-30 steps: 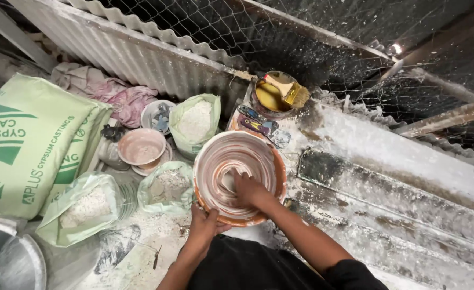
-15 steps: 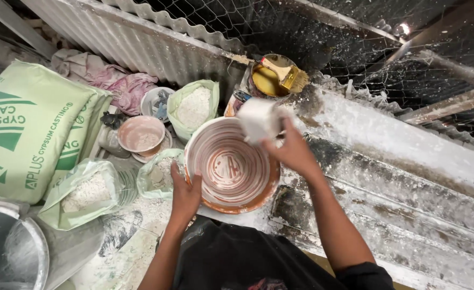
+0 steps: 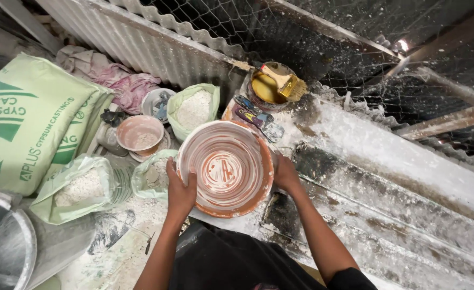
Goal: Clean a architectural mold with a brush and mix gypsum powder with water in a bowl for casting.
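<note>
A large orange bowl (image 3: 226, 166), smeared inside with white plaster in rings, sits in front of me. My left hand (image 3: 180, 190) grips its left rim with the thumb over the edge. On the opposite side my right hand (image 3: 286, 174) presses against the right rim. The bowl rests partly on a plaster-caked corrugated sheet (image 3: 387, 177).
A smaller pinkish bowl (image 3: 139, 135), open plastic bags of white powder (image 3: 194, 110) (image 3: 78, 188), a green printed sack (image 3: 25, 121), a tin of yellow liquid with a brush (image 3: 273, 86), a metal bucket (image 3: 6, 244) at lower left, and wire mesh (image 3: 280, 32) behind.
My right hand was inside the bowl, then lifted a white lump above its far rim; now that hand is down on the right rim and the lump is out of sight.
</note>
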